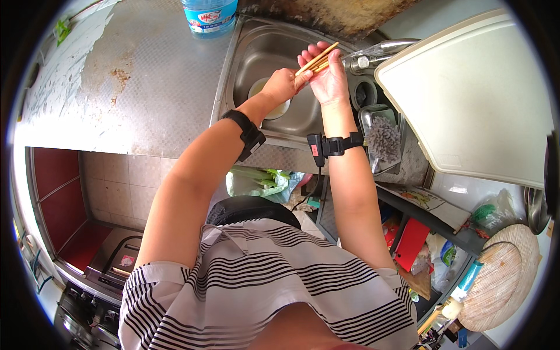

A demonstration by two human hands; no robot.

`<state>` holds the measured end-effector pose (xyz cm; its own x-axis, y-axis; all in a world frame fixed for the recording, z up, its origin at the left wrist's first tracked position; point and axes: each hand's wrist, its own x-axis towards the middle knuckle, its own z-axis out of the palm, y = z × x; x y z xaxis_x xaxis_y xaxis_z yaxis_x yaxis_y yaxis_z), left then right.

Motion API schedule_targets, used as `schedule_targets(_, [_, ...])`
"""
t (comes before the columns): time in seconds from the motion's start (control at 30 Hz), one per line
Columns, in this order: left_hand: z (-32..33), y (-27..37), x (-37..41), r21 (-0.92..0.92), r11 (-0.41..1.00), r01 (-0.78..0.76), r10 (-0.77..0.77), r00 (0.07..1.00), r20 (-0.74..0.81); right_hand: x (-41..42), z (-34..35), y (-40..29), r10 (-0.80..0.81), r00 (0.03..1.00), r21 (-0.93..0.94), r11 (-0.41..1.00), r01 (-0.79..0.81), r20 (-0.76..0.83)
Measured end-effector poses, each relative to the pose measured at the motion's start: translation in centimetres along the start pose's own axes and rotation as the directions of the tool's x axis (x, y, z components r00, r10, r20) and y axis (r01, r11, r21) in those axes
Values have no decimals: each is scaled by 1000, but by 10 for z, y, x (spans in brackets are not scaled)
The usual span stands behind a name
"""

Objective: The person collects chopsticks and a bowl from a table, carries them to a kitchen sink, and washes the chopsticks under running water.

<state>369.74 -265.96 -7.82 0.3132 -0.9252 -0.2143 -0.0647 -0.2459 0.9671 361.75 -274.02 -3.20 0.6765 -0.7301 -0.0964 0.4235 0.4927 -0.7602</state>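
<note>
Over a stainless steel sink (302, 118), my left hand (282, 83) grips the lower ends of several light wooden chopsticks (321, 59). My right hand (329, 74), palm up with fingers curled, holds the same chopsticks farther along. The sticks slant up to the right, close to the faucet (363, 63). A pale round bowl (278, 111) rests in the sink, partly hidden beneath my left hand and forearm. Each wrist wears a black strap with a small device.
A large blue-labelled bottle (210, 17) stands on the metal counter (166, 87) left of the sink. Right of it are a small round container (363, 92), a grey fuzzy scrubber (383, 139) in a metal tray, and a big cream-coloured board or lid (472, 96).
</note>
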Motion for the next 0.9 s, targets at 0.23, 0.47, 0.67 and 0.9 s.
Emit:
schedule_targets(0.23, [18, -20, 8, -284, 955, -84, 152, 963, 224, 9, -4, -3, -18, 991, -201, 980, -10, -134])
schedule_targets(0.47, [11, -18, 5, 21, 999, 27, -33, 947, 320, 13, -13, -3, 203, 939, -42, 974, -223, -277])
schedule_targets(0.67, [24, -38, 12, -149, 969, -197, 218, 967, 135, 15, -12, 1, 168, 921, -41, 980, -194, -352])
schedule_targets(0.9, [19, -24, 1, 217, 945, -245, 251, 968, 0, 14, -29, -5, 189, 933, 19, 981, -192, -305])
